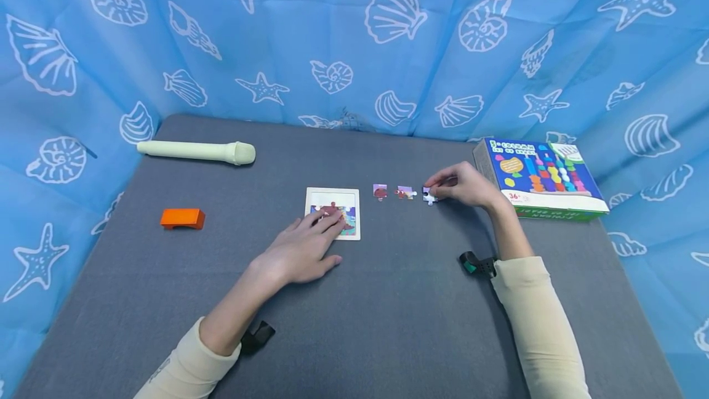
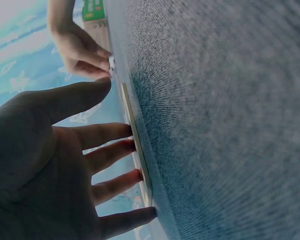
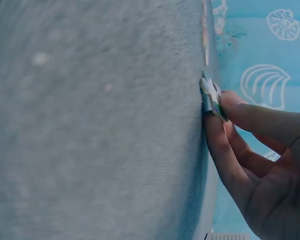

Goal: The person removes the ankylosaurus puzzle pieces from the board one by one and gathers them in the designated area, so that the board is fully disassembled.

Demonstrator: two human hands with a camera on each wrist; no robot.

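Note:
A small white-rimmed puzzle tray (image 1: 357,220) with a partly filled picture lies near the middle of the table. My left hand (image 1: 301,250) rests on it with spread, fairly straight fingers, which hide part of the picture. In the left wrist view, fingertips meet the tray edge (image 2: 140,142). To the right, my right hand (image 1: 465,185) pinches a jigsaw piece (image 1: 429,197) between thumb and finger. The right wrist view shows this piece (image 3: 214,95) tilted at the table surface. Two more jigsaw pieces, one purple and red (image 1: 380,191) and one with a red figure (image 1: 405,193), lie between the hands.
A blue toy box (image 1: 543,174) stands at the right, close beyond my right hand. At the back left lies a pale green toy microphone (image 1: 194,151). An orange block (image 1: 183,218) sits at the left. A blue shell-patterned curtain (image 1: 354,36) hangs behind the grey table.

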